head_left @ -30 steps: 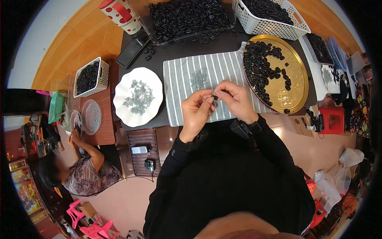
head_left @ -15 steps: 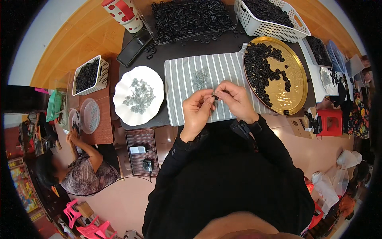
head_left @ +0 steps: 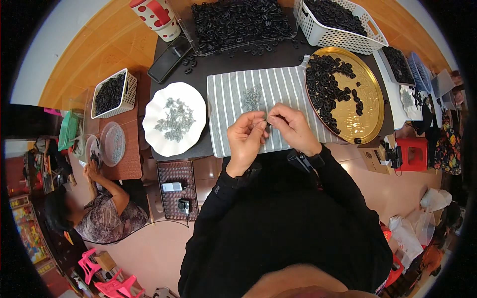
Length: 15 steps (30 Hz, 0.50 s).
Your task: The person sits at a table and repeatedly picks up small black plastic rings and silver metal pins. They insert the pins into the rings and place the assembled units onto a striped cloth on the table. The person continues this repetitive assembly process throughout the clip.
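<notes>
Over a grey-and-white striped cloth, my two hands meet with fingertips pinched together. My left hand is closed on a small black piece, mostly hidden behind its thumb and fingers. Thumb against forefinger, my right hand is closed at the same spot; what it pinches is too small to make out. Just beyond the fingers lies a pile of small grey-clear pieces on the cloth. More of them sit on a white scalloped plate to the left. To the right, a round gold tray holds many small black oval pieces.
A clear bin of black pieces stands at the back, beside a white perforated basket. A phone and a red-dotted cup are at back left. Another person works at a brown side table.
Both hands stay over the same spot on the cloth. My right fingertips have shifted slightly, and the black piece shows less between the fingers than before.
</notes>
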Each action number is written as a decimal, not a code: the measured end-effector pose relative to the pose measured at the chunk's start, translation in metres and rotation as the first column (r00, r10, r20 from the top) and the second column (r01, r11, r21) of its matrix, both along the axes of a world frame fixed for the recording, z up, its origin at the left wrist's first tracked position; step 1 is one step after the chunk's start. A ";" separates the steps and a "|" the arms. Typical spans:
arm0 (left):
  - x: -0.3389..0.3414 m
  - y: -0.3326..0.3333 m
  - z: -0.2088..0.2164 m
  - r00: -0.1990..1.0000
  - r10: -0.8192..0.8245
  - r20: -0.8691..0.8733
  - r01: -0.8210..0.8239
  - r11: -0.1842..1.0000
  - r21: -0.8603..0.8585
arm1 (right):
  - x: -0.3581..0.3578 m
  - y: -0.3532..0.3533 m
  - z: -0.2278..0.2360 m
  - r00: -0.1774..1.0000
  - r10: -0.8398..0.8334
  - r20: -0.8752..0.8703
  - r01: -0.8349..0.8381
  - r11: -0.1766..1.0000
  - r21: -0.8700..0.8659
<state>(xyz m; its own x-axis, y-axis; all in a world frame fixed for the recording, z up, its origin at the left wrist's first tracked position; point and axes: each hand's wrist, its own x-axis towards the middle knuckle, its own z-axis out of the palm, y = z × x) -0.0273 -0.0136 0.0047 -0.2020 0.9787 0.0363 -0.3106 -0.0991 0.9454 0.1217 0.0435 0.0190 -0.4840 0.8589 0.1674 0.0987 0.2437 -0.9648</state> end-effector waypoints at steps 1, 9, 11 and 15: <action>0.000 0.001 0.000 1.000 0.001 0.006 -0.001 1.000 0.004 | 0.000 -0.002 0.004 0.998 -0.029 -0.063 0.024 0.996 -0.087; 0.013 -0.002 -0.005 0.905 0.231 -0.358 -0.140 0.955 0.263 | 0.005 -0.020 -0.001 0.965 -0.215 -0.148 0.195 0.971 -0.139; 0.018 0.001 -0.006 0.632 0.466 -0.620 -0.124 0.850 0.512 | -0.003 -0.025 0.003 0.971 -0.217 -0.104 0.205 0.972 -0.117; 0.021 -0.002 -0.004 0.595 0.484 -0.642 -0.069 0.827 0.559 | -0.005 -0.022 -0.005 0.962 -0.244 -0.125 0.232 0.968 -0.098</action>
